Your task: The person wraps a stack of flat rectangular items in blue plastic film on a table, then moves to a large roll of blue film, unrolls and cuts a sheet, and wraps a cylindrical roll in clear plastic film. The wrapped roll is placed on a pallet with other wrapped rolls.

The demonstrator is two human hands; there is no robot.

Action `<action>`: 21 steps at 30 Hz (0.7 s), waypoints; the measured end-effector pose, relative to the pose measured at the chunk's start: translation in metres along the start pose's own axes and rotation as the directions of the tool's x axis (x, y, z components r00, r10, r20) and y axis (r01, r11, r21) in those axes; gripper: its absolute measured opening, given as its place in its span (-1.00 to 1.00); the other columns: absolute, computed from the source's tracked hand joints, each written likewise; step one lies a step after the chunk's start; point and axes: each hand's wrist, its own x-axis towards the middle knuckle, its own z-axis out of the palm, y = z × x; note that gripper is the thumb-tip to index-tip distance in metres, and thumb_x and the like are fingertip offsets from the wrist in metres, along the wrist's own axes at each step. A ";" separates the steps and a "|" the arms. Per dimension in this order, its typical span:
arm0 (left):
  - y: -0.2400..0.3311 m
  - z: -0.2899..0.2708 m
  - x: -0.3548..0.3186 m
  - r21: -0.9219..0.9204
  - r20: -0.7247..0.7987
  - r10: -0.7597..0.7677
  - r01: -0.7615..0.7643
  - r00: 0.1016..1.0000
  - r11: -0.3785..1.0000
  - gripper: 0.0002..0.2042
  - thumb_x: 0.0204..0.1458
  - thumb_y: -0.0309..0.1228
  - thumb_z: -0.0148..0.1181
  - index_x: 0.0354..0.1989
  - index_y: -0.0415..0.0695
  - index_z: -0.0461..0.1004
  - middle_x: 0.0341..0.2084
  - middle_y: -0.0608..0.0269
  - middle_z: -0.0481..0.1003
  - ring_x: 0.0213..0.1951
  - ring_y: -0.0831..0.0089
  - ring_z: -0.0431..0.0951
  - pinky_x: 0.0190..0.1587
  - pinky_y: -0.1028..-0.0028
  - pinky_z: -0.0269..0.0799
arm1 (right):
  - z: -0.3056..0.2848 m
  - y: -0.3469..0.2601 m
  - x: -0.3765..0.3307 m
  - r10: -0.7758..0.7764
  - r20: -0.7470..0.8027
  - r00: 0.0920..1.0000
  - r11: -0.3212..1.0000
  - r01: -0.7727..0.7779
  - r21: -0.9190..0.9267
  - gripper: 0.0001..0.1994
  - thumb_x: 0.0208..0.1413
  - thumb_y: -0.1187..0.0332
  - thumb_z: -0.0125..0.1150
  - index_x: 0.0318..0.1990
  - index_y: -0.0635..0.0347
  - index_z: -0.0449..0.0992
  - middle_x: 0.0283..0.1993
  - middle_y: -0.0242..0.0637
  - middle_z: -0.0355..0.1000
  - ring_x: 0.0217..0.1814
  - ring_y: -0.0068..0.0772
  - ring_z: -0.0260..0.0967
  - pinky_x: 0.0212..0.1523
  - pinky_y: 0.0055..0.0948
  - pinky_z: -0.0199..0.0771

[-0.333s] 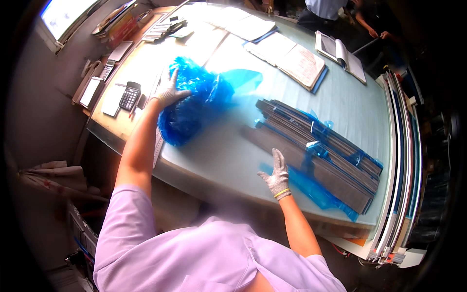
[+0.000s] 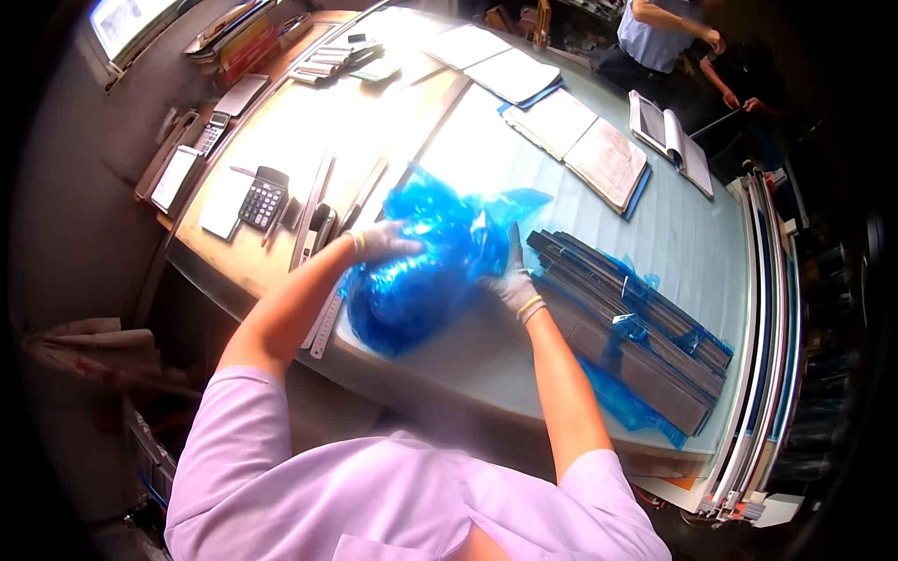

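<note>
A crumpled bundle of blue plastic film [image 2: 426,271] lies on the pale glass-topped table [image 2: 655,234]. My left hand [image 2: 379,240], in a white glove, presses on the bundle's upper left side. From the right side, my gloved right hand [image 2: 510,276] grips the film with its fingers dug in. To the right of the bundle lies a long stack of dark grey flat strips [image 2: 627,327], with more blue film [image 2: 627,402] under and around it.
A calculator [image 2: 264,198], rulers [image 2: 323,318] and a desk phone [image 2: 210,131] lie on the wooden desk at left. Open books and ledgers [image 2: 599,154] sit at the far side. Another person [image 2: 655,33] stands beyond the table. Framed panels [image 2: 762,374] line the right edge.
My right hand has moved left from the strip stack onto the blue bundle. The bundle and my left hand have come nearer to me.
</note>
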 end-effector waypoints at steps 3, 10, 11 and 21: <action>-0.006 0.038 -0.005 -0.118 0.008 0.071 -0.070 0.997 0.991 -0.14 -0.06 0.29 0.16 0.20 -0.27 0.34 -0.01 -0.12 0.48 0.06 0.18 0.45 0.13 0.30 0.33 | 0.003 -0.007 0.024 -0.010 0.028 1.000 0.992 0.006 0.124 -0.24 -0.23 0.41 0.46 0.16 0.19 0.14 -0.26 -0.33 0.26 -0.28 -0.45 0.23 -0.25 -0.40 0.38; -0.038 0.023 -0.005 -0.285 0.323 0.024 0.073 0.946 0.956 -0.05 -0.19 0.35 0.23 0.22 -0.22 0.32 0.06 -0.06 0.44 0.11 0.15 0.42 0.12 0.24 0.39 | -0.009 -0.044 0.042 0.103 0.411 0.906 0.994 -0.074 -0.085 -0.02 -0.24 0.23 0.51 0.38 0.11 0.05 0.03 -0.09 0.39 -0.01 -0.18 0.39 0.02 -0.26 0.45; -0.038 0.025 -0.004 -0.271 0.333 0.053 0.042 0.942 0.962 -0.07 -0.18 0.32 0.25 0.21 -0.22 0.32 0.06 -0.04 0.44 0.11 0.15 0.43 0.14 0.23 0.38 | -0.012 -0.042 0.044 0.256 0.465 0.848 0.962 -0.176 -0.210 -0.01 -0.35 0.11 0.55 0.33 0.13 0.17 0.21 0.05 0.29 0.18 -0.09 0.31 0.17 -0.15 0.35; -0.025 0.015 0.015 0.060 0.463 -0.103 0.085 0.881 0.995 -0.18 -0.11 0.30 0.19 0.10 -0.23 0.43 -0.07 0.03 0.53 0.01 0.18 0.50 0.10 0.24 0.41 | 0.003 -0.047 0.065 0.409 0.515 0.753 0.898 -0.434 -0.078 0.13 -0.30 0.10 0.54 0.44 0.08 -0.07 0.39 0.03 0.10 0.40 -0.08 0.06 0.34 -0.21 0.13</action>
